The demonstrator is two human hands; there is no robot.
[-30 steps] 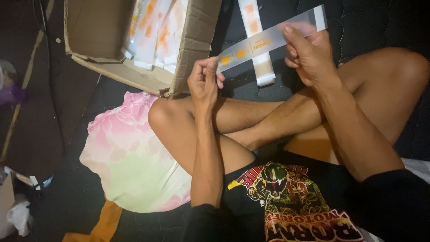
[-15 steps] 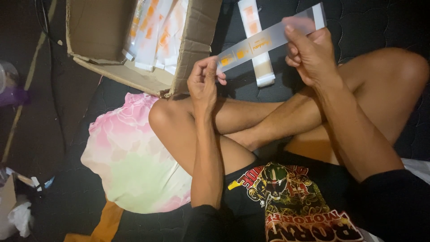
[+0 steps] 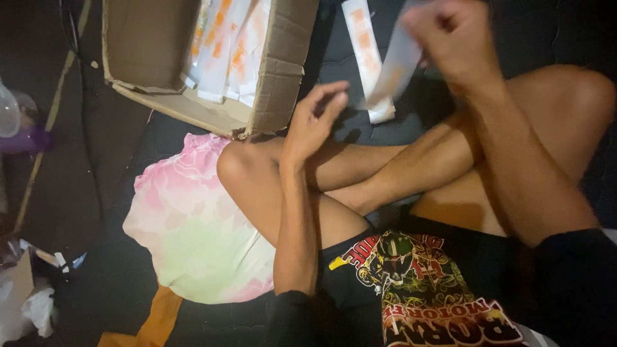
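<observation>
I sit cross-legged on a dark surface. My right hand [image 3: 453,38] is raised near the top edge and grips one end of a long white-and-orange flat packet [image 3: 395,67], which now hangs down, blurred by motion. My left hand [image 3: 315,119] is open above my left knee, fingers apart, holding nothing, its fingertips close to the packet's lower end. A second similar packet [image 3: 367,58] lies flat on the dark surface behind it.
An open cardboard box [image 3: 276,83] at the top left holds several more white-and-orange packets [image 3: 228,48]. A pink, white and green cushion [image 3: 193,225] lies beside my left leg. A purple-based clear container [image 3: 13,125] and crumpled white paper [image 3: 32,308] sit at the left edge.
My left hand has let go of the packet and opened. My right hand has swung the packet from nearly level to hanging down.
</observation>
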